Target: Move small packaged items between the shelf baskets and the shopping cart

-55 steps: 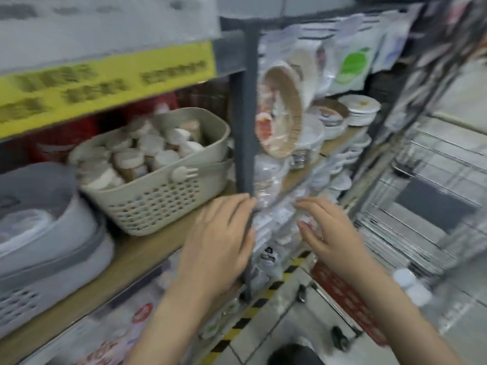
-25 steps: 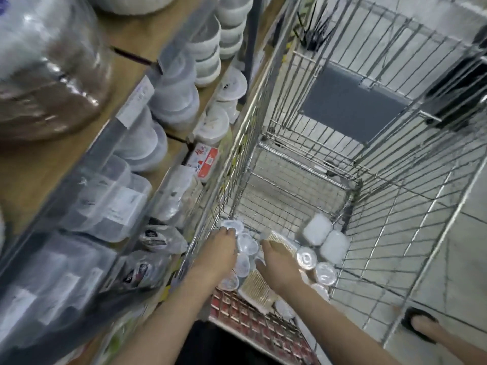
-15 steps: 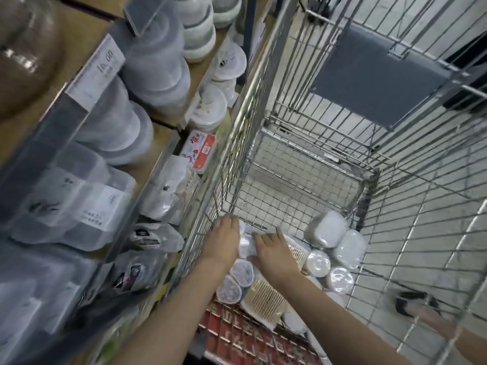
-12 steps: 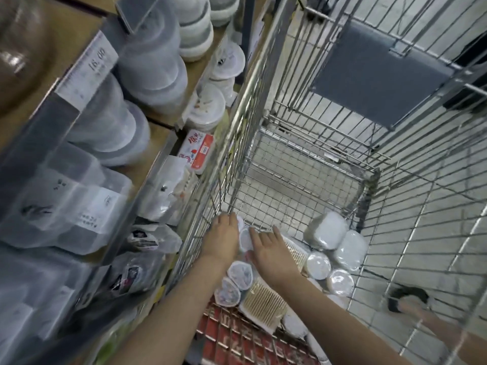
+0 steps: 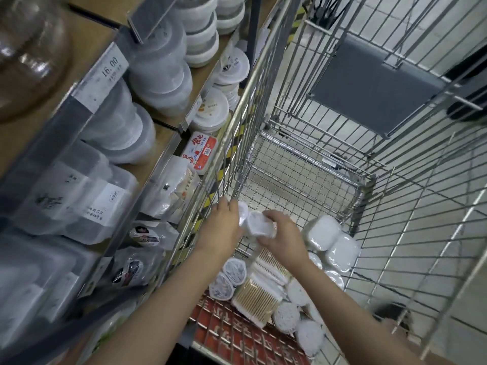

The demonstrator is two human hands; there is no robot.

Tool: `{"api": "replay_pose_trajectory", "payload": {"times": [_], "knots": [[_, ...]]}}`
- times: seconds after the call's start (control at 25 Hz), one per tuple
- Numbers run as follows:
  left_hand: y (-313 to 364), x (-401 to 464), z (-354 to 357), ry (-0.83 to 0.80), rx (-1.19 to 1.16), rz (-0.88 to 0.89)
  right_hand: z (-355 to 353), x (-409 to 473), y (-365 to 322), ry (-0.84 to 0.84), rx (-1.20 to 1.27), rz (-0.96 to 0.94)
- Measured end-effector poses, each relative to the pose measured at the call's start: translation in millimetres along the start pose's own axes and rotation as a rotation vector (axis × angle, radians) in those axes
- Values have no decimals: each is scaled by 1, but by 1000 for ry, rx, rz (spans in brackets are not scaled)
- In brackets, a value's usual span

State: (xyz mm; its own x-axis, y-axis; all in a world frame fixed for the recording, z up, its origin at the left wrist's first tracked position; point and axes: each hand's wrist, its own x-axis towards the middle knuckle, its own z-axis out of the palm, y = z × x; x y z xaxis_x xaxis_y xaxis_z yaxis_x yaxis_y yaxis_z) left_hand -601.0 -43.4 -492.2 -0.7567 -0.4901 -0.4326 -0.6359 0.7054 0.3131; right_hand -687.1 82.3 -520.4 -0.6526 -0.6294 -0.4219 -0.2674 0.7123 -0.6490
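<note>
Both my hands are down inside the wire shopping cart (image 5: 297,164). My left hand (image 5: 222,227) grips a small round white packaged tub (image 5: 243,212) at the cart's left side. My right hand (image 5: 282,235) holds another small white tub (image 5: 259,224) right beside it; the two tubs touch. Below my hands lie several more small round tubs (image 5: 228,279), a flat pack of cotton swabs (image 5: 257,299) and squarish white packs (image 5: 322,231) on the cart floor. No shelf basket is in view.
Shelves on the left carry stacked plastic containers (image 5: 158,67), bagged items (image 5: 168,188) and a price tag reading 16.00 (image 5: 109,67). The cart's grey fold-down seat flap (image 5: 369,90) is at the far end. A red plate (image 5: 237,335) lies at the cart's near end.
My view went from the shelf baskets down into the cart. My hands reached among the tubs, closed on two of them and have lifted them slightly off the pile.
</note>
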Motion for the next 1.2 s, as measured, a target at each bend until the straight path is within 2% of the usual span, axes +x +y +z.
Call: {"api": "replay_pose_trajectory", "payload": {"times": [0.16, 0.24, 0.36, 0.48, 0.76, 1.04, 1.2], "knots": [[34, -49, -64, 113, -119, 120, -80, -48, -33, 4, 250, -28], [46, -85, -98, 158, -256, 136, -118, -81, -63, -40, 361, -73], [51, -143, -139, 286, -563, 67, -151, -126, -109, -92, 488, -158], [42, -208, -172, 450, -785, 0, -156, -164, -153, -158, 599, -240], [-16, -377, -196, 737, -1049, -223, -99, -256, -248, -453, 712, -377], [-88, -581, -175, 1076, -1241, -513, 6, -377, -336, -765, 584, -515], [-117, -693, -155, 1303, -1278, -590, 61, -457, -372, -902, 534, -606]]}}
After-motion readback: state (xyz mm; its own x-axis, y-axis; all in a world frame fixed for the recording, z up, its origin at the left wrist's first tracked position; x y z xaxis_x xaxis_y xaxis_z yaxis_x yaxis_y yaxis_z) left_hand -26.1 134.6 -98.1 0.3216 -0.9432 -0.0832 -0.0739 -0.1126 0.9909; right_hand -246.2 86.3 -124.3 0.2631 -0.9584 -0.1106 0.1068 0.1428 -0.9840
